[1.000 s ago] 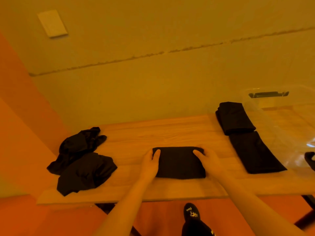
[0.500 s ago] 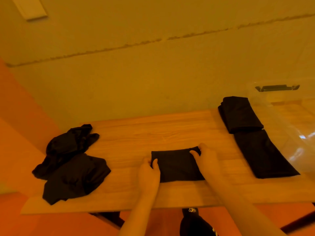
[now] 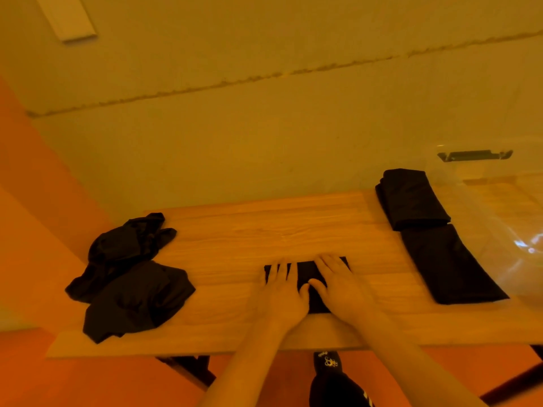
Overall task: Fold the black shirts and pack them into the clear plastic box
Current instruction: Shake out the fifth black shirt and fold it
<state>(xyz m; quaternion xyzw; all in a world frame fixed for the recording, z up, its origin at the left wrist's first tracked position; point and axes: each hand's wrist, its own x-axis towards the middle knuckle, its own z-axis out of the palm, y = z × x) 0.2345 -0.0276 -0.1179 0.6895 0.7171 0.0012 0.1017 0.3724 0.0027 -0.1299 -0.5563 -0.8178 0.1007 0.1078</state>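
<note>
**Both hands flat on the small folded shirt, mid-table**

So the light wooden table (image 3: 264, 230) is the reference point here. Near the middle of its front edge sits a small folded black shirt (image 3: 307, 273), a compact rectangle. Both hands are pressing down on it: the left hand (image 3: 282, 292) covers its left part, the right hand (image 3: 340, 286) covers its right part, thumbs nearly touching over the dark cloth between them. Fingers are straight and spread, palms down, so neither grip is clenched around anything, just flat pressure on the fabric.

At the table's left end there's a crumpled heap of unfolded black shirts (image 3: 129, 277), hanging slightly over the front corner. Toward the table's right end lie two folded black shirts end to end: a thicker folded bundle (image 3: 411, 198) at the back edge, and a longer flat folded piece (image 3: 449, 265) in front of it, touching or nearly so. Just past those, at the table's far right, stands the clear plastic box (image 3: 496, 201) with a dark handle clip on its far wall. Can't make out any cloth in it.
</note>
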